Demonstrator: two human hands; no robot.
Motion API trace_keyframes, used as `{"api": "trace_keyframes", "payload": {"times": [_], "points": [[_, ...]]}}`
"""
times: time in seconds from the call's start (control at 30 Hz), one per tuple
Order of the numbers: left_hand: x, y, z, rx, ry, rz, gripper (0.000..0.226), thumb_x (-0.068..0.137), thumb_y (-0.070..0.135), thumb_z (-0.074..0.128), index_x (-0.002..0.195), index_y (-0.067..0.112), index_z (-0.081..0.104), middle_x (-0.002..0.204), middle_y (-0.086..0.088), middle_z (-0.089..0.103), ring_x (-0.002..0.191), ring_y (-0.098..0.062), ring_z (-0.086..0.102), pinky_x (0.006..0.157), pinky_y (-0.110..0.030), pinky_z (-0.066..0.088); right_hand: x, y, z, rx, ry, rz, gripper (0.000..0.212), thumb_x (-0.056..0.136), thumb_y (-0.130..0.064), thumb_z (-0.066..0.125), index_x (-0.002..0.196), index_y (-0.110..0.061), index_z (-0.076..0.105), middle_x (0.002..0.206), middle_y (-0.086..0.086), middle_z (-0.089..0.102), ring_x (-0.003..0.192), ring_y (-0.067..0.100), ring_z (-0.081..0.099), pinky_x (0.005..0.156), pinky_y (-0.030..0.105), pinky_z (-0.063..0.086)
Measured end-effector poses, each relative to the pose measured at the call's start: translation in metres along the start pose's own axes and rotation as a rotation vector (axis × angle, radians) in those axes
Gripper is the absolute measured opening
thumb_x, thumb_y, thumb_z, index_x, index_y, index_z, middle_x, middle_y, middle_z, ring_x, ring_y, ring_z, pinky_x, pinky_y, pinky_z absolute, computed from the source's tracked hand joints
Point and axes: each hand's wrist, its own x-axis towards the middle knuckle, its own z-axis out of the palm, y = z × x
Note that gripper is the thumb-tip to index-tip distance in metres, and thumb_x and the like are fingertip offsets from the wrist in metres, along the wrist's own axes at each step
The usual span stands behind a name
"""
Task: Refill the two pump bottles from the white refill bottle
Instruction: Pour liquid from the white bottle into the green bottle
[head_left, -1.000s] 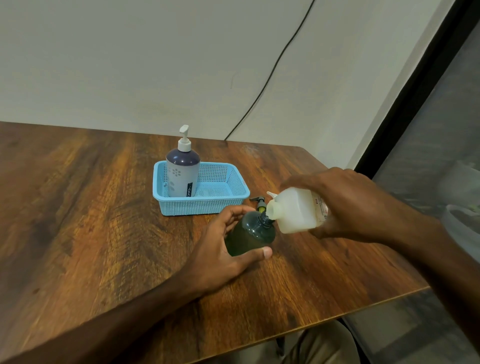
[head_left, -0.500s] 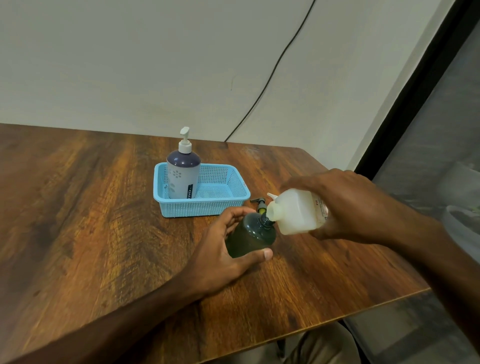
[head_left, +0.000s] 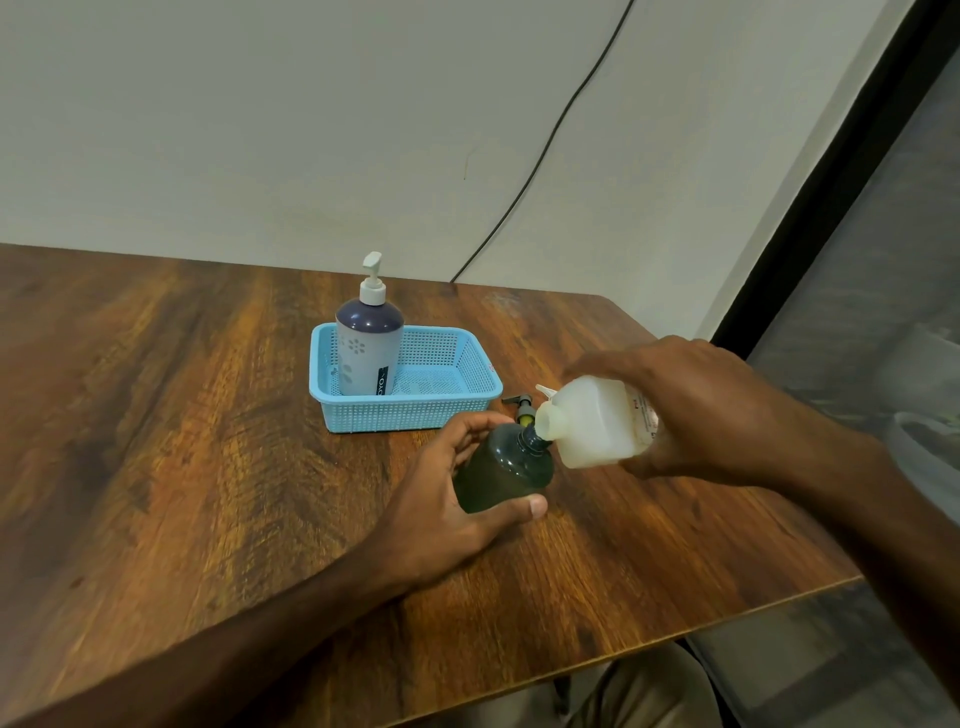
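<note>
The white refill bottle (head_left: 597, 426) is a squat, cloudy plastic bottle with pale yellowish liquid inside and a printed label near its base. It is tipped on its side above the surface, and its neck meets the open mouth of the dark green bottle (head_left: 504, 470). Its small white flip cap (head_left: 545, 391) hangs open at the neck. The right hand (head_left: 701, 410) grips it from above and behind, with the fingers wrapped over the body.

The dark green bottle is round-shouldered and see-through, with its pump off. It rests on the surface, leaning slightly toward the refill bottle. The left hand (head_left: 441, 514) holds it, with the fingers curled round the far side and the thumb pressed against the near side. Its pump (head_left: 523, 410), dark with a yellowish collar, is just behind it on the surface, near the basket; I cannot tell whether it is lying or standing.

The second pump bottle (head_left: 370, 348) is grey with a dark purple shoulder and a white pump. It stands upright in the left end of a light blue mesh basket (head_left: 405, 413).

The surface (head_left: 182, 441) is a dark, streaky wood-grain top with a thin pale edge. Behind it is a plain off-white wall (head_left: 260, 130), and a black cable (head_left: 545, 150) runs diagonally down the wall to the back of the surface. A dark frame (head_left: 831, 156) and a grey mesh panel stand at the right. Beige trousers (head_left: 639, 691) show below the near edge.
</note>
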Motion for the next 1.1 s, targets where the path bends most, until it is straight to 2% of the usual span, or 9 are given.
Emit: {"api": "trace_keyframes", "payload": {"times": [0.1,0.17,0.33,0.5,0.6,0.77,0.83,0.93,1.1], "points": [[0.000,0.000,0.000,-0.001,0.001,-0.002,0.076,0.068,0.047,0.091,0.133,0.034,0.054,0.133,0.015,0.066,0.127,-0.009,0.062,0.107,-0.040,0.054,0.000,-0.001,0.000,0.003,0.012,-0.005,0.078,0.073,-0.038,0.087,0.140,-0.044,0.048,0.135,-0.018,0.059,0.123,0.004,0.049,0.083,0.017,0.026],[-0.001,0.001,0.000,0.005,0.000,-0.003,0.075,0.068,0.046,0.091,0.133,0.035,0.054,0.132,0.017,0.066,0.126,-0.007,0.062,0.107,-0.039,0.054,0.000,0.000,0.001,0.012,0.021,-0.009,0.078,0.073,-0.038,0.087,0.140,-0.043,0.049,0.134,-0.018,0.059,0.119,0.002,0.047,0.087,0.021,0.028],[0.000,0.003,0.000,-0.005,0.003,-0.010,0.074,0.067,0.047,0.090,0.131,0.035,0.055,0.130,0.018,0.066,0.124,-0.006,0.063,0.105,-0.035,0.055,0.000,0.008,0.011,0.054,0.032,-0.003,0.081,0.068,-0.045,0.087,0.139,-0.045,0.047,0.128,-0.020,0.059,0.109,0.000,0.046,0.081,0.023,0.037],[-0.001,0.003,-0.001,-0.003,0.005,-0.022,0.075,0.066,0.046,0.091,0.131,0.036,0.055,0.131,0.018,0.066,0.125,-0.005,0.062,0.105,-0.035,0.055,-0.002,0.025,0.031,0.161,0.026,0.038,0.088,0.062,-0.065,0.080,0.139,-0.052,0.041,0.131,-0.025,0.054,0.115,0.004,0.051,0.090,0.035,0.052],[0.000,0.003,-0.004,0.008,0.009,-0.035,0.075,0.065,0.047,0.093,0.129,0.039,0.056,0.130,0.020,0.066,0.125,-0.002,0.062,0.107,-0.034,0.053,-0.004,0.032,0.044,0.266,0.049,0.075,0.091,0.057,-0.075,0.077,0.139,-0.056,0.042,0.132,-0.026,0.055,0.119,0.006,0.053,0.091,0.040,0.054],[0.002,0.003,-0.006,-0.002,0.009,-0.066,0.080,0.060,0.047,0.096,0.128,0.038,0.055,0.131,0.019,0.066,0.126,-0.003,0.062,0.109,-0.037,0.052,-0.009,0.023,0.065,0.669,0.147,0.149,0.080,0.061,-0.040,0.094,0.132,-0.040,0.056,0.126,-0.022,0.062,0.115,0.000,0.058,0.094,0.036,0.058],[0.002,0.003,-0.005,0.003,0.013,-0.073,0.082,0.058,0.047,0.097,0.128,0.039,0.055,0.132,0.018,0.066,0.126,-0.003,0.062,0.109,-0.038,0.052,-0.011,0.020,0.076,0.785,0.217,0.216,0.079,0.056,-0.044,0.093,0.125,-0.046,0.055,0.121,-0.021,0.064,0.111,-0.001,0.061,0.090,0.035,0.059],[0.003,0.001,-0.005,0.006,0.021,-0.083,0.084,0.057,0.044,0.099,0.127,0.039,0.055,0.131,0.018,0.066,0.125,-0.003,0.062,0.109,-0.036,0.053,-0.011,0.019,0.088,0.913,0.315,0.300,0.083,0.049,-0.057,0.088,0.124,-0.044,0.055,0.123,-0.015,0.065,0.112,0.007,0.063,0.089,0.035,0.059],[0.006,-0.001,-0.006,-0.005,0.024,-0.098,0.086,0.055,0.038,0.100,0.128,0.037,0.054,0.130,0.021,0.066,0.124,0.000,0.063,0.108,-0.032,0.053,-0.012,0.019,0.100,1.014,0.442,0.413,0.071,0.049,-0.049,0.091,0.111,-0.048,0.056,0.118,-0.020,0.065,0.111,0.007,0.062,0.091,0.037,0.058]]}}
